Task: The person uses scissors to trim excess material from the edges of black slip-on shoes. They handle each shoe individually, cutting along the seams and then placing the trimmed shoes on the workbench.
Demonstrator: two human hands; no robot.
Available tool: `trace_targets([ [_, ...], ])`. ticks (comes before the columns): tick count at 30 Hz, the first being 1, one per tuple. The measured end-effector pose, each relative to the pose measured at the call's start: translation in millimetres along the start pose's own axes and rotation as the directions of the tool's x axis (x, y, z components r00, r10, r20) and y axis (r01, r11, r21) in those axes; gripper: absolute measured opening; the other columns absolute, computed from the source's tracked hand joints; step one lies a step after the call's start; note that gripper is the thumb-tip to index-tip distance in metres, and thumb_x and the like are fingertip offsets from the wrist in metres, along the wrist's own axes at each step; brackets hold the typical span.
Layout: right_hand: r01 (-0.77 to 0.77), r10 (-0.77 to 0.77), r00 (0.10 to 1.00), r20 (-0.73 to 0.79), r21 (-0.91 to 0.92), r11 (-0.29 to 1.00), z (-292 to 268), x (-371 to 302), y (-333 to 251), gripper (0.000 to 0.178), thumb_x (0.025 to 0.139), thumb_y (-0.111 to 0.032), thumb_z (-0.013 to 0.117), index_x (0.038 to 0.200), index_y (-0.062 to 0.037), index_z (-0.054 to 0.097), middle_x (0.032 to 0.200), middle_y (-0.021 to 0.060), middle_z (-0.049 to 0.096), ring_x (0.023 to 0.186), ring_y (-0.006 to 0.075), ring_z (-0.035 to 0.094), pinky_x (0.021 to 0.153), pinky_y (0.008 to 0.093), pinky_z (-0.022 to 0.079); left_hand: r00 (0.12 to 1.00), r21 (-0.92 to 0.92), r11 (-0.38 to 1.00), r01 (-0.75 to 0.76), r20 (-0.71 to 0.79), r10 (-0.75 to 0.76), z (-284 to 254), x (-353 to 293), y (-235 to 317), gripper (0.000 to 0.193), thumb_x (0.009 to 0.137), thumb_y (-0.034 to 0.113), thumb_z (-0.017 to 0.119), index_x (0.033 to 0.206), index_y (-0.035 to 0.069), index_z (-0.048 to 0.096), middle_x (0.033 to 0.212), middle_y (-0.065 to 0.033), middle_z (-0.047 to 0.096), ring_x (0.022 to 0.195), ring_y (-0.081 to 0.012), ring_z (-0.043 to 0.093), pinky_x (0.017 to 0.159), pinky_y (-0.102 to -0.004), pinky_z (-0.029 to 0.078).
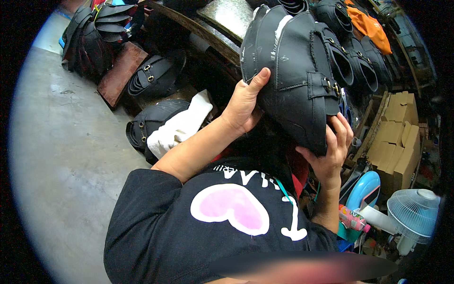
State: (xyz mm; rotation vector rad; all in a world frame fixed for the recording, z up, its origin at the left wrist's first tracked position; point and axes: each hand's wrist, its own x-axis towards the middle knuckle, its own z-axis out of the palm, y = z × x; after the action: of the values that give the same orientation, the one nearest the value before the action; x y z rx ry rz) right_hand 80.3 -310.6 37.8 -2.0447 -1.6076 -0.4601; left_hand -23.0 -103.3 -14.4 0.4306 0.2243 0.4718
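Observation:
A stack of nested black leather shoe uppers (293,71) is raised in front of my chest, tilted. A strap with a brass-coloured buckle shows on its right side, and pale marks run along the upper left layers. My left hand (243,104) grips the stack's left edge, thumb on the outer face and the other fingers hidden behind. The fingers of my right hand (333,144) curl round its lower right end, partly hidden by the leather. Close behind my right fingertips is a pair of blue-handled scissors (345,105).
More stacked black uppers (156,75) lie at the left, one under a white cloth (182,125). Others (352,59) line the right beside an orange cloth (371,28). Cardboard boxes (395,139), a pale blue fan (414,215) and a pink bottle (352,217) stand at the right.

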Motion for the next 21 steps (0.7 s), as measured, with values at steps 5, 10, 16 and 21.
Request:
trace_targets([
  [5, -0.175, 0.183, 0.983, -0.005, 0.256, 0.951, -1, -20, 14, 0.063, 0.062, -0.013, 0.089, 0.119, -0.0009, 0.065, 0.13, 0.0183, 0.059, 0.128, 0.0413, 0.05, 0.108, 0.0497, 0.038, 0.992, 0.106, 0.994, 0.039, 0.113, -0.051, 1, -4, 4, 0.041, 0.092, 0.026, 0.07, 0.123, 0.001, 0.06, 0.117, -0.0124, 0.069, 0.104, -0.0247, 0.069, 0.094, -0.0409, 0.056],
  [10, -0.426, 0.488, 0.865, 0.12, 0.69, 0.585, -10, -38, 24, 0.062, 0.067, 0.001, 0.083, 0.126, 0.0018, 0.063, 0.139, 0.0199, 0.054, 0.13, 0.0329, 0.05, 0.111, 0.0414, 0.035, 0.991, 0.151, 0.988, 0.027, 0.124, -0.046, 5, -3, 1, 0.039, 0.089, 0.014, 0.073, 0.123, 0.001, 0.06, 0.114, -0.0108, 0.07, 0.1, -0.0223, 0.069, 0.091, -0.0388, 0.056],
  [16, -0.512, 0.639, 0.748, 0.18, 0.769, 0.382, -13, -47, 23, 0.052, 0.07, 0.007, 0.077, 0.12, 0.0027, 0.064, 0.12, 0.0088, 0.065, 0.106, 0.0189, 0.061, 0.099, 0.0323, 0.044, 0.996, 0.123, 0.992, -0.01, 0.085, -0.001, 9, -2, -4, 0.033, 0.089, 0.014, 0.075, 0.117, 0.001, 0.064, 0.11, -0.0089, 0.071, 0.098, -0.0172, 0.068, 0.091, -0.0334, 0.054],
  [21, -0.513, 0.675, 0.715, 0.184, 0.793, 0.328, -17, -48, 26, 0.049, 0.071, 0.004, 0.076, 0.118, 0.0023, 0.065, 0.107, 0.0076, 0.071, 0.096, 0.0186, 0.066, 0.092, 0.0324, 0.05, 0.97, 0.0, 0.996, 0.089, 0.226, -0.086, 2, 1, 0, 0.04, 0.095, 0.031, 0.067, 0.121, 0.001, 0.061, 0.113, -0.012, 0.07, 0.103, -0.0219, 0.068, 0.097, -0.0372, 0.052],
])
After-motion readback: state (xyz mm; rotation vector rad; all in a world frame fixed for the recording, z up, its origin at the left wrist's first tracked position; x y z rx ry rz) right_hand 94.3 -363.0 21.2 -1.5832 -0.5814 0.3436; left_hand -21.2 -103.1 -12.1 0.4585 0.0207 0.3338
